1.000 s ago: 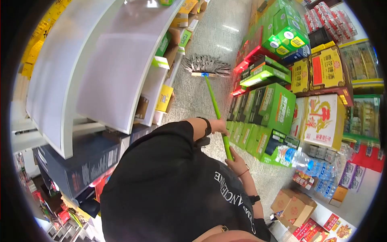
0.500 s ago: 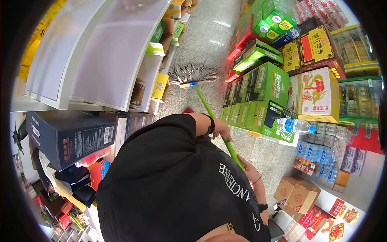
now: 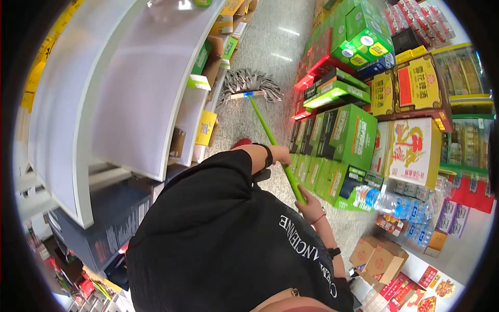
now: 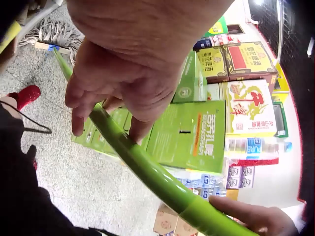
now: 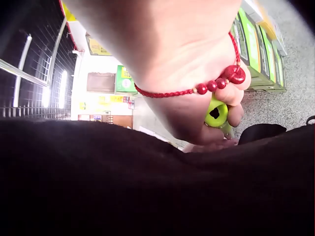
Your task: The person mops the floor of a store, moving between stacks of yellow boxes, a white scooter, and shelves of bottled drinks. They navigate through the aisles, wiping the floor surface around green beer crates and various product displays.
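Note:
A string mop with grey strands (image 3: 252,83) lies on the speckled floor ahead, spread out from its head. Its bright green handle (image 3: 267,127) slants back toward the body. Partway down the handle my left hand (image 3: 280,155) grips it, fingers and thumb on either side of the tube in the left wrist view. Near the handle's top end my right hand (image 3: 311,207), with a red beaded bracelet (image 5: 211,86), holds on. In the right wrist view the hollow green handle end (image 5: 216,115) pokes out of that hand's curled fingers.
White shelves (image 3: 140,88) run along the left, with opened cartons (image 3: 206,127) on lower levels. Stacked green boxes (image 3: 353,132) and beer cartons (image 3: 416,86) line the right. A water bottle (image 3: 377,198) lies by them. A red shoe (image 4: 27,97) stands on the floor.
The mop head came nearer and leftward, then slid forward again along the floor. Both hands kept their grip on the handle. A red shoe has come into view, and the head view has shifted.

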`<state>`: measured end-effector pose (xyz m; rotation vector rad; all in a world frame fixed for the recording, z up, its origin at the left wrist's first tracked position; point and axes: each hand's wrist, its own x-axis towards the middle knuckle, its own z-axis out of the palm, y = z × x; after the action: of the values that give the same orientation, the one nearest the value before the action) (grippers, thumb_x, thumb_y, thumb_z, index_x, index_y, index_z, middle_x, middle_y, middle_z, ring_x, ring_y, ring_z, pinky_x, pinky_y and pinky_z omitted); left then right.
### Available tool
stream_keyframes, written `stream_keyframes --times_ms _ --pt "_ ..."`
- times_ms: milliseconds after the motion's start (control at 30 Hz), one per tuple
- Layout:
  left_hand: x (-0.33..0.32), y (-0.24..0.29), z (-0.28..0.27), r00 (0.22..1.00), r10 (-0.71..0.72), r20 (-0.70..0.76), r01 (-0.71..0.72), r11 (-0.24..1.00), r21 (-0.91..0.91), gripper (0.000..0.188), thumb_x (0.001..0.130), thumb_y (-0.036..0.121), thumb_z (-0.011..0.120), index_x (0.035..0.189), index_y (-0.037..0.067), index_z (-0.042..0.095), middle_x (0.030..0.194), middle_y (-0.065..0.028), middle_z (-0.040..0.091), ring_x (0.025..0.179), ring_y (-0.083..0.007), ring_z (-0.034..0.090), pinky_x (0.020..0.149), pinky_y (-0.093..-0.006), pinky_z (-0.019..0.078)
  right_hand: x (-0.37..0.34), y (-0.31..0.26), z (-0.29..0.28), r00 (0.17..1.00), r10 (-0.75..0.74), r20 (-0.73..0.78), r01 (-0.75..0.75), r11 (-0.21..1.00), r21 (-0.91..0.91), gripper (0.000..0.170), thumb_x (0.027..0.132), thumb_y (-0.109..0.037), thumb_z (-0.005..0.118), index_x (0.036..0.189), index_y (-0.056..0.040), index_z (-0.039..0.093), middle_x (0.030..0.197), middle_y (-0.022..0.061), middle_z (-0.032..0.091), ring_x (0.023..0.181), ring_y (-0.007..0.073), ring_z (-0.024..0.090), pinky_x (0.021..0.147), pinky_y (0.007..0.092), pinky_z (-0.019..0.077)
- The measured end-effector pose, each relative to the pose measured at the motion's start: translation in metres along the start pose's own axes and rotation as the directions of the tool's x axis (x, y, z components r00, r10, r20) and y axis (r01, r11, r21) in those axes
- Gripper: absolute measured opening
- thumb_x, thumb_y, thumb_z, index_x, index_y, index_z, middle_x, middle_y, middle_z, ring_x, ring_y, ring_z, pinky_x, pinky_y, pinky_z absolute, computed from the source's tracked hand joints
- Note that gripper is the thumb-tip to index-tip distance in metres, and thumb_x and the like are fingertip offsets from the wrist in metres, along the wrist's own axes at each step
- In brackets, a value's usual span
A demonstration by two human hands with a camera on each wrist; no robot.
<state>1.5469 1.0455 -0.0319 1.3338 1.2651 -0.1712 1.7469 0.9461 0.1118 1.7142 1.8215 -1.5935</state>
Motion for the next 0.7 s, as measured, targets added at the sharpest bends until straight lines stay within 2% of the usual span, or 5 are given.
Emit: stream_keyframes --times_ms 33,167,233,367,700 --pt "0.011 -0.007 -0.022 0.999 0.047 -0.023 -0.047 0.999 0.009 0.039 0.075 0.03 0.059 0.094 -0.003 0.061 0.089 -0.0161 0.062 0.071 -0.028 0.063 0.059 -0.0387 0.0503 0.022 -0.01 -0.008 0.997 -0.07 -0.042 0.068 0.997 -0.039 0.062 0.073 -0.02 0.06 0.13 -0.0101 0.038 0.093 0.0145 0.061 0.062 0.016 0.058 0.062 0.0288 0.0476" --pt "0.021 -0.012 -0.124 0.99 0.029 -0.138 -0.01 0.99 0.139 0.031 0.073 0.025 0.058 0.092 0.001 0.064 0.091 -0.0169 0.063 0.08 -0.0306 0.062 0.068 -0.0397 0.0486 0.098 -0.088 -0.041 0.996 -0.083 -0.04 0.082 0.996 -0.041 0.06 0.073 -0.021 0.059 0.129 -0.012 0.04 0.08 0.0112 0.061 0.057 0.0144 0.057 0.058 0.0284 0.0476" --pt "0.048 -0.036 -0.156 0.946 0.079 -0.315 -0.024 0.984 0.177 0.034 0.074 0.033 0.054 0.086 0.002 0.064 0.082 -0.0166 0.063 0.07 -0.0317 0.061 0.065 -0.0397 0.0479 0.136 -0.117 -0.049 0.992 -0.113 -0.054 0.112 0.994 -0.008 0.06 0.073 -0.021 0.059 0.129 -0.0118 0.04 0.082 0.0121 0.061 0.058 0.0152 0.058 0.059 0.0287 0.0478" --pt "0.072 -0.054 -0.215 0.937 0.112 -0.33 -0.022 0.965 0.263 0.032 0.074 0.032 0.054 0.085 0.004 0.065 0.084 -0.0169 0.063 0.077 -0.0337 0.06 0.068 -0.0399 0.0475 0.196 -0.145 -0.066 0.982 -0.173 -0.08 0.174 0.985 0.0 0.06 0.072 -0.022 0.059 0.127 -0.0087 0.041 0.086 0.0158 0.061 0.061 0.0177 0.06 0.062 0.0295 0.0485" --pt "0.061 -0.019 -0.225 0.944 0.032 -0.327 0.037 0.978 0.203 0.03 0.074 0.028 0.055 0.088 0.002 0.064 0.086 -0.0176 0.063 0.083 -0.0328 0.061 0.072 -0.0405 0.0481 0.194 -0.141 -0.082 0.997 -0.067 -0.047 0.068 0.998 0.016 0.063 0.074 -0.019 0.061 0.132 -0.0152 0.036 0.089 0.0112 0.061 0.059 0.0138 0.057 0.06 0.0281 0.0479"
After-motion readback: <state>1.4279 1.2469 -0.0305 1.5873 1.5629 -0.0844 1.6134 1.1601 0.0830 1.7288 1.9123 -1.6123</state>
